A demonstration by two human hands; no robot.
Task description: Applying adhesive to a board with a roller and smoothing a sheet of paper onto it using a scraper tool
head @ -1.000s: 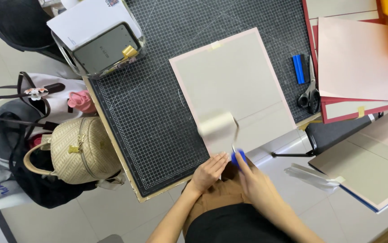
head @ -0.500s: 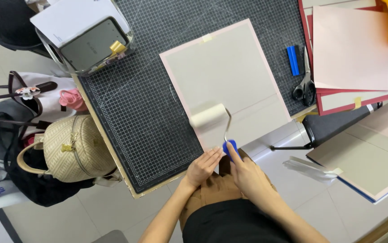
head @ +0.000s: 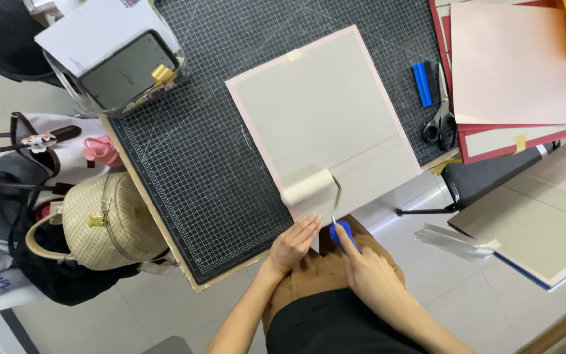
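Observation:
A grey board (head: 325, 111) edged with pale pink paper lies on a black gridded cutting mat (head: 191, 177). My right hand (head: 368, 269) grips the blue handle of a small roller (head: 309, 187), whose cream foam head rests on the board's near corner. My left hand (head: 293, 244) lies flat, fingers together, on the mat's near edge just below that corner and holds nothing.
Scissors (head: 442, 121) and a blue cutter (head: 422, 84) lie right of the board. Pink and red card sheets (head: 509, 65) are stacked at far right, more grey boards (head: 532, 219) lower right. A clear box (head: 122, 72) sits upper left, a woven bag (head: 102, 219) at left.
The roller head has stayed on the board's near corner, shifting only slightly along it. My left hand has stayed beside the corner. The view has moved a little.

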